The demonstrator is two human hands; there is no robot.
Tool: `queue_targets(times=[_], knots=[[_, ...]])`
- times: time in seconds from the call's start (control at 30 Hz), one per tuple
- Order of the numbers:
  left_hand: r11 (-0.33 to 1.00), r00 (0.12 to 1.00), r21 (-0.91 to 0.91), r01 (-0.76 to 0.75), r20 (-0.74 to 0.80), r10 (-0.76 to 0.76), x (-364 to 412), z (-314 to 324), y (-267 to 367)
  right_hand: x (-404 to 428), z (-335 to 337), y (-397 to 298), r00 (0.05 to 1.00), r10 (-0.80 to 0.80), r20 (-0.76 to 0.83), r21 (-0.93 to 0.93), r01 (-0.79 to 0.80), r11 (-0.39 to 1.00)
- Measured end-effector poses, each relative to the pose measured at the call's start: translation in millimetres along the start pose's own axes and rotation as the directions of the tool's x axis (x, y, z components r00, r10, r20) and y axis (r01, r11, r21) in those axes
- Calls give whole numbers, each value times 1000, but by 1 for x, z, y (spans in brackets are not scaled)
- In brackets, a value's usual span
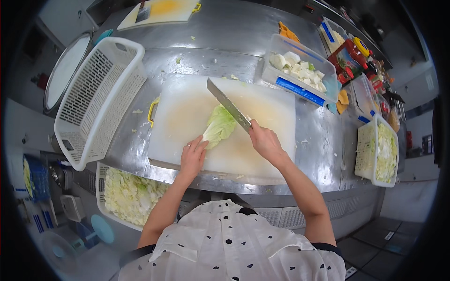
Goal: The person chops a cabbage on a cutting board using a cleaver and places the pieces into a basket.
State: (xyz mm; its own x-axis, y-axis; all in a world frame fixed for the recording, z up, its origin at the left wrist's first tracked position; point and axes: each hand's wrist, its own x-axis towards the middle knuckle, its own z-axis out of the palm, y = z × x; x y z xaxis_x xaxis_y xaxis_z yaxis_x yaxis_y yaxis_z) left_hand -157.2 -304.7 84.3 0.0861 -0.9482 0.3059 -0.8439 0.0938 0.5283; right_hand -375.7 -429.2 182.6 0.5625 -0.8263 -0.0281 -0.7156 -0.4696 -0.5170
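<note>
A napa cabbage leaf (220, 126) lies on a thick white plastic cutting board (175, 102) with a yellow handle. My left hand (192, 156) rests its fingers on the pale stem end of the leaf; whether they grip it cannot be told. In my right hand (265, 140) is the handle of a cleaver (228, 104), mostly hidden by my fingers. The blade slants up and to the left, beside the leaf's upper right edge and overlapping it in view.
An empty white plastic basket (102, 102) stands left. Cut cabbage fills a basket (102, 203) below left and another (358, 154) at right. White chunks fill a clear bin (299, 82) behind the board. Another cutting board (175, 15) with a blade lies at the far side.
</note>
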Motion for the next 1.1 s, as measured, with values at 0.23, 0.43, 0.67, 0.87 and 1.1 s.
queue_targets(times=[0.23,0.43,0.67,0.87,1.1], knots=[[999,992,-27,-47,-120,43,-1,12,-10,27,11,9,994,31,105,-71,-23,997],[998,987,-27,-58,-151,54,-3,9,-8,5,20,-9,997,-37,62,-38,40,998],[989,986,-131,73,-140,-91,-10,15,-16,-1,20,-27,996,-48,80,-4,48,999],[996,976,-77,-33,-215,15,-15,5,-8,-4,37,-22,995,-58,82,6,57,998],[998,994,70,-6,-106,13,-34,-7,-4,-15,48,-36,988,-92,121,6,92,996]])
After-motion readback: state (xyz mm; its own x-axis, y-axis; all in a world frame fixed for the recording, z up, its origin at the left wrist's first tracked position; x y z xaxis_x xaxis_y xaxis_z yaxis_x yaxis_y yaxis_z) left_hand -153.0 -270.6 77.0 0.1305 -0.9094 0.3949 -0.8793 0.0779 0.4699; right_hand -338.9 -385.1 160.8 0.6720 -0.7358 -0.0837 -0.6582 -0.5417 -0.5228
